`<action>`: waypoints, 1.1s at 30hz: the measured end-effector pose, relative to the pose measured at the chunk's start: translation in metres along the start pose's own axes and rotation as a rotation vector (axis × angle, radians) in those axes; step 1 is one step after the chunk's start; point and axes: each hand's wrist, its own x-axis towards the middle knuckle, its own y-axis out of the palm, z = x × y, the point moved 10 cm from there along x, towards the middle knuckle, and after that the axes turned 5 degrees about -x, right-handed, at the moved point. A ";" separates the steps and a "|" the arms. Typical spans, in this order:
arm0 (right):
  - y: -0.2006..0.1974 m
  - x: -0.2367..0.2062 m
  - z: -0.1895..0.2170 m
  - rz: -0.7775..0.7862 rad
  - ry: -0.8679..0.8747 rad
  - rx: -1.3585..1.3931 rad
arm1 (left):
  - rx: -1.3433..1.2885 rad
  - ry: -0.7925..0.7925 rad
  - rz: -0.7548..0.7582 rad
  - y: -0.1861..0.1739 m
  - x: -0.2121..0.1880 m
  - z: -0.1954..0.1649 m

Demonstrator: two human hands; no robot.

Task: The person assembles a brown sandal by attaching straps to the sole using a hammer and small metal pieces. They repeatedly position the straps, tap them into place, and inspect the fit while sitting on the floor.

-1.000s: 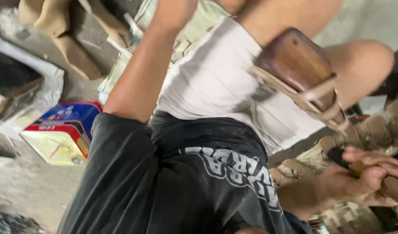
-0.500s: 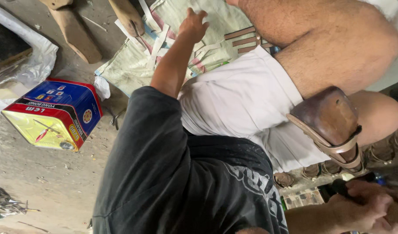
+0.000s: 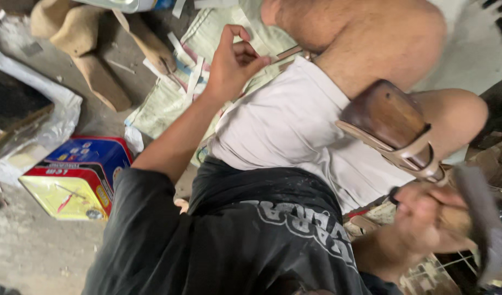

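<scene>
My left hand [image 3: 233, 61] reaches out over a pale woven sack [image 3: 163, 101] strewn with thin leather strips [image 3: 192, 82]. Its thumb and fingertips are pinched on the end of one pale strip [image 3: 288, 53] lying at the hem of my white shorts. A brown wooden shoe form [image 3: 386, 119] with a tan strap nailed around it rests on my right thigh. Just below it, my right hand [image 3: 425, 216] is blurred and closed around a dark-handled hammer [image 3: 483, 221] with a grey head.
A blue, red and yellow tin box [image 3: 76, 180] sits on the dusty floor at left. Wooden shoe forms [image 3: 98, 76] lie at the top left beside a white plastic sheet [image 3: 60, 112]. Clutter and a wire rack [image 3: 431, 273] fill the lower right.
My left hand has drawn back from the sack and pinched shut at the strip. My right hand has risen with the hammer and is now blurred. The view has shifted.
</scene>
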 end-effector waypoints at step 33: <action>-0.058 -0.075 -0.071 -0.461 0.297 0.120 | 0.385 0.520 0.494 0.241 -0.084 -0.109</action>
